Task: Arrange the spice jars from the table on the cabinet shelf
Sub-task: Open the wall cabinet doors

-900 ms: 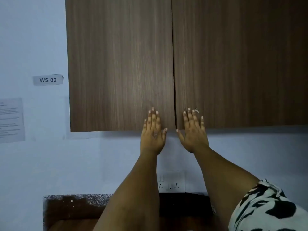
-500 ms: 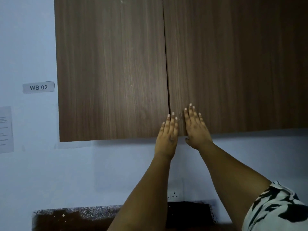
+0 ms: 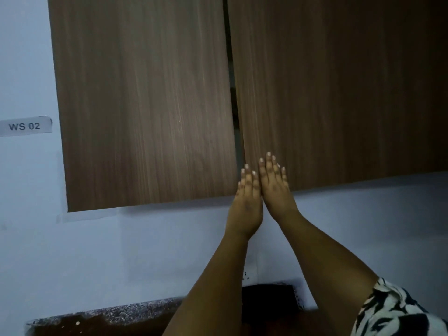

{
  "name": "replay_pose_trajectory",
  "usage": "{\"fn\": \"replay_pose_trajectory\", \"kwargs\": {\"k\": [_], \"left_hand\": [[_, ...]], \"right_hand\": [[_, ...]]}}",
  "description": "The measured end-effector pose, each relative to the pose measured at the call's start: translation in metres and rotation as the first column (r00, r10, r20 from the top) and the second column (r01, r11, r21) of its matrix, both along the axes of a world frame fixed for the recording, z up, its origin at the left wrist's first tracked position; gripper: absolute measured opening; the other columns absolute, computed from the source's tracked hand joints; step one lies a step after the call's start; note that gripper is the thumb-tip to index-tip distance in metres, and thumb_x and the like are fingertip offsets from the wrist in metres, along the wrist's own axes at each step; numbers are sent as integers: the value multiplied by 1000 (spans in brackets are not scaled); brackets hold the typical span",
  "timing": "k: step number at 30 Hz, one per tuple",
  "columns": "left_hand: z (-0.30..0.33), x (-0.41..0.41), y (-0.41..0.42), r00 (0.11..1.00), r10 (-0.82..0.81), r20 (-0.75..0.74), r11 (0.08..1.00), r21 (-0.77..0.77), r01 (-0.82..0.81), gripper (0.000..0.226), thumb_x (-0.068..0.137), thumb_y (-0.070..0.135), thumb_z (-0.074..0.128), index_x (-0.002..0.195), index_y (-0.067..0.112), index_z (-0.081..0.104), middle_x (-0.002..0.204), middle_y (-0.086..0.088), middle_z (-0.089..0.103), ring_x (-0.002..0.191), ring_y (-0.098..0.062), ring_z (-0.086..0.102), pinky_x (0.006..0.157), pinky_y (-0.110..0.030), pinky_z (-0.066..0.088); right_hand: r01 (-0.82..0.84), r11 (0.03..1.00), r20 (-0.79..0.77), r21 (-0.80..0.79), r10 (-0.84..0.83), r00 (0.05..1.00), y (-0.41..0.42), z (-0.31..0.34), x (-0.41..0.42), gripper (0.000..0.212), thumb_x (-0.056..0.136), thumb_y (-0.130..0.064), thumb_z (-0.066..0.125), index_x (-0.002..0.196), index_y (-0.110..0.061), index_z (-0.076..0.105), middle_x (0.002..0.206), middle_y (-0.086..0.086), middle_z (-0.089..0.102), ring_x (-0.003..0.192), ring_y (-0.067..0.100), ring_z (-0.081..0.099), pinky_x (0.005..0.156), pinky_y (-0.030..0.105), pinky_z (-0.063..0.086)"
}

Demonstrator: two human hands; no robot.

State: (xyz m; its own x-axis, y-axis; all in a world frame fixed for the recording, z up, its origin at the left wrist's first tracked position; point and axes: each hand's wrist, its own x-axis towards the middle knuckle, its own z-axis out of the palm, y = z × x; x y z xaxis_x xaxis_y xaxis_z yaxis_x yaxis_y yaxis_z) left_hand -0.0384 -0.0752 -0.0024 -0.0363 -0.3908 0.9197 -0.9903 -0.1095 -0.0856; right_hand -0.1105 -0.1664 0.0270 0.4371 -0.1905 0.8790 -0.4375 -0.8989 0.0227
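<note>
You're barely started: left hand (image 3: 247,197) and right hand (image 3: 275,187), flat-fingered and empty, at the seam of the cabinet doors (image 3: 145,105), just cracked; no jars visible, shelf hidden.

Wall cabinet (image 3: 242,98): I see only its two dark wood-grain doors, vertical streaked grain, no handles in view. Left door (image 3: 145,100) sits flat against the wall, its lower edge slanting down to the left in my view. Right door (image 3: 339,88) stands slightly ajar; a narrow dark gap runs the full visible height between the two doors, and the right door's inner edge sits a little forward of the left. Interior behind the gap too dark for me to read; shelf not visible. Spice jars and the table: not in my view.
</note>
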Motion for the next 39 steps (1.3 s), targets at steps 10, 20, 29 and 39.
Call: {"fn": "replay_pose_trajectory", "kwargs": {"k": [10,20,29,39], "left_hand": [[16,-109,44,425,-618,-661,782,-467,412,41,96,19,60,135,10,55,126,-1,65,109,-2,62,94,-15,49],[4,-236,63,280,-683,-675,667,-418,617,40,94,6,61,133,11,58,113,11,67,97,11,64,92,-13,50],[8,-328,21,431,-681,-593,653,-224,724,33,95,3,56,127,7,63,117,4,69,108,-4,65,97,-21,50],[1,-421,-63,705,-568,-425,752,81,655,42,101,12,44,143,11,46,133,-10,61,121,-21,57,102,-24,43]], "right_hand": [[-195,970,270,146,151,951,39,-13,-80,93,91,13,46,151,-29,-13,163,-2,-11,149,13,-12,122,46,3],[-287,953,427,95,222,877,60,-33,-221,74,93,-16,62,154,-12,22,158,6,31,142,24,37,112,37,39],[-179,983,404,35,150,903,39,-35,-350,79,93,-19,60,155,-13,12,127,18,63,101,32,67,85,34,55],[-87,955,408,284,-38,912,-16,-35,-454,65,104,-21,41,156,-21,1,140,16,46,110,13,49,87,20,37]]}}
